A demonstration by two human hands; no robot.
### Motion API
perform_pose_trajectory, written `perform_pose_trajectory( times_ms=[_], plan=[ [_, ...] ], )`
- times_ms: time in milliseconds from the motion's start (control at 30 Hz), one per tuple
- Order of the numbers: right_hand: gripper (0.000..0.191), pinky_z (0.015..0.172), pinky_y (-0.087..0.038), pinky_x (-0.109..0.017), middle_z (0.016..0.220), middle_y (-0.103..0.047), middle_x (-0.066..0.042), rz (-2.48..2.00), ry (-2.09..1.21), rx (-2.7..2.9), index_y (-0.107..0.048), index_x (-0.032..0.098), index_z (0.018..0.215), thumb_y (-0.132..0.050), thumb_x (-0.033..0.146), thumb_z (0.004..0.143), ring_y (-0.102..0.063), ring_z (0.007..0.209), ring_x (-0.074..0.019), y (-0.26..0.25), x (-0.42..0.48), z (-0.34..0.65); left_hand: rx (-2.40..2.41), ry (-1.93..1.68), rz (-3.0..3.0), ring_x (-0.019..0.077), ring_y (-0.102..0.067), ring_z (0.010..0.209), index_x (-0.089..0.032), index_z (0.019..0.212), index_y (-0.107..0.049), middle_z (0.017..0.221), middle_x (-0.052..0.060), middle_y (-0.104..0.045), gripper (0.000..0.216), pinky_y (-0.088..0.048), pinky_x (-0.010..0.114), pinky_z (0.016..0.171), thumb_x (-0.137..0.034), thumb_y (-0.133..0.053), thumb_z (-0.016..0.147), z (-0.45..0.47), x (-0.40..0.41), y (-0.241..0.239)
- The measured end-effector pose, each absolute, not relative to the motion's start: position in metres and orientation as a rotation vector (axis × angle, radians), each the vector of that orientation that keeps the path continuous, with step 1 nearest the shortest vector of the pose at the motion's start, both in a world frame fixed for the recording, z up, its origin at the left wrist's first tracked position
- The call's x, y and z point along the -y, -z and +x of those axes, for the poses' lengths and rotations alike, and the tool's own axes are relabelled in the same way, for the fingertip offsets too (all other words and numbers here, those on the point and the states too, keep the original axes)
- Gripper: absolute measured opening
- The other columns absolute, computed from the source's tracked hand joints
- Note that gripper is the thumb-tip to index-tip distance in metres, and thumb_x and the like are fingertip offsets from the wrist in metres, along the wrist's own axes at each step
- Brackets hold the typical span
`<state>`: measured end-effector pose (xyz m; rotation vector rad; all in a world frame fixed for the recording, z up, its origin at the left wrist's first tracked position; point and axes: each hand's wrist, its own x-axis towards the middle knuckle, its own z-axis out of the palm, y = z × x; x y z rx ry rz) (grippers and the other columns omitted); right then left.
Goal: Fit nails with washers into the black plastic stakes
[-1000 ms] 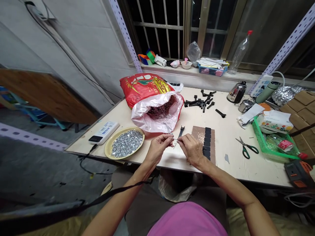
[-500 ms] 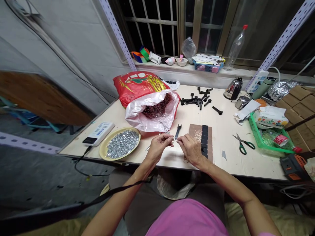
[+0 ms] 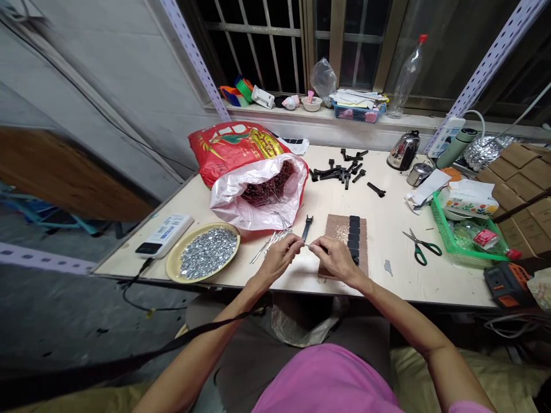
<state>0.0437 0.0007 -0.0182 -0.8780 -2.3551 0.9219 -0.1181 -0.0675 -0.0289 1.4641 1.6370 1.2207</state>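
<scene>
Tabletop (image 3: 396, 203): hands (image 3: 279, 256) (image 3: 336, 258) pinching thin rod (image 3: 306, 245); bag (image 3: 235, 158) lettering (image 3: 267, 143) illegible.

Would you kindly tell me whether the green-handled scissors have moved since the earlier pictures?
No; judged against the green basket, the scissors lie in the same place. Only the camera's view has shifted.

A sack (image 3: 235, 143) is showing glossy, creased plastic, while slim rods (image 3: 262, 248) are gleaming like bare metal. Small metallic discs (image 3: 209, 252) are glinting in a smooth, plastic-looking dish (image 3: 173, 261). Pads (image 3: 353, 237) are wearing a matt black finish against the rough-looking surface of a board (image 3: 332, 226). A kettle (image 3: 403, 151) is reflecting light off mirror-like metal, foil (image 3: 484, 152) is flashing bright crinkles, cardboard boxes (image 3: 516, 186) are looking dull, and the bench (image 3: 385, 229) is looking smooth.
</scene>
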Motion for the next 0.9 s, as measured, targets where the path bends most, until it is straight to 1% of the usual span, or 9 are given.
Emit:
perform_pose_trajectory(
  times_ms=[100,167,233,300,400,500,600,767,900],
  plan=[
    [0.019,0.058,-0.038,-0.020,0.068,-0.063,0.001,-0.844,-1.313,2.281,-0.064,0.015,0.076,-0.054,0.025,0.089,-0.056,0.064,-0.0102,0.015,-0.006,0.048,-1.630,-1.044,1.726,0.0121,-0.044,0.057,-0.022,0.067,-0.046,0.059,-0.005,-0.044,0.026,-0.039,0.025,0.059,-0.039,-0.040,0.086,-0.120,0.068,0.025],
    [0.018,0.056,-0.037,-0.020,0.065,-0.062,0.002,-0.837,-1.394,2.283,-0.064,0.014,0.076,-0.054,0.024,0.088,-0.055,0.061,-0.0097,0.017,-0.007,0.050,-1.611,-0.965,1.808,0.0132,-0.043,0.060,-0.023,0.066,-0.041,0.060,-0.005,-0.041,0.026,-0.038,0.026,0.061,-0.038,-0.038,0.086,-0.120,0.068,0.022],
    [0.018,0.057,-0.036,-0.020,0.068,-0.063,0.001,-0.821,-1.218,2.349,-0.064,0.015,0.076,-0.055,0.024,0.089,-0.055,0.062,-0.0096,0.020,-0.005,0.052,-1.617,-0.937,1.818,0.0135,-0.042,0.059,-0.023,0.064,-0.038,0.060,-0.005,-0.039,0.027,-0.037,0.027,0.060,-0.039,-0.037,0.086,-0.117,0.068,0.022],
    [0.020,0.058,-0.034,-0.021,0.072,-0.064,0.000,-0.797,-0.811,2.436,-0.064,0.016,0.076,-0.053,0.024,0.091,-0.054,0.065,-0.0102,0.025,-0.001,0.053,-1.646,-0.952,1.758,0.0132,-0.041,0.058,-0.023,0.063,-0.036,0.059,-0.005,-0.037,0.029,-0.036,0.026,0.058,-0.041,-0.036,0.086,-0.114,0.068,0.024],
    [0.027,0.058,-0.029,-0.026,0.069,-0.061,-0.002,-0.705,-0.132,2.485,-0.062,0.017,0.074,-0.046,0.021,0.095,-0.051,0.064,-0.0119,0.032,0.006,0.052,-1.659,-1.005,1.531,0.0114,-0.037,0.051,-0.024,0.063,-0.034,0.055,-0.006,-0.034,0.033,-0.033,0.024,0.051,-0.048,-0.035,0.086,-0.108,0.067,0.028],
    [0.029,0.060,-0.027,-0.028,0.063,-0.057,-0.001,-0.622,0.217,2.429,-0.061,0.019,0.074,-0.044,0.019,0.097,-0.048,0.063,-0.0133,0.036,0.008,0.051,-1.572,-1.064,1.260,0.0086,-0.029,0.044,-0.024,0.064,-0.034,0.052,-0.009,-0.030,0.038,-0.026,0.021,0.041,-0.057,-0.038,0.083,-0.102,0.067,0.030],
    [0.030,0.060,-0.028,-0.028,0.063,-0.057,-0.001,-0.657,0.278,2.417,-0.062,0.020,0.076,-0.042,0.022,0.098,-0.049,0.063,-0.0137,0.036,0.008,0.051,-1.477,-1.130,1.092,0.0063,-0.024,0.041,-0.023,0.066,-0.035,0.051,-0.010,-0.027,0.042,-0.020,0.018,0.037,-0.062,-0.047,0.078,-0.097,0.066,0.030],
    [0.031,0.060,-0.029,-0.028,0.070,-0.061,-0.002,-0.766,0.115,2.549,-0.065,0.020,0.084,-0.040,0.033,0.099,-0.052,0.066,-0.0136,0.037,0.005,0.053,-1.406,-1.170,0.975,0.0044,-0.020,0.040,-0.023,0.066,-0.035,0.051,-0.011,-0.025,0.046,-0.015,0.017,0.037,-0.065,-0.053,0.074,-0.094,0.063,0.030],
    [0.026,0.063,-0.031,-0.027,0.079,-0.064,-0.003,-0.763,0.030,2.573,-0.064,0.020,0.092,-0.042,0.031,0.099,-0.056,0.072,-0.0137,0.037,0.003,0.055,-1.394,-1.103,1.006,0.0050,-0.020,0.040,-0.023,0.063,-0.035,0.050,-0.011,-0.024,0.047,-0.014,0.018,0.037,-0.065,-0.053,0.074,-0.096,0.061,0.032]
  ],
)
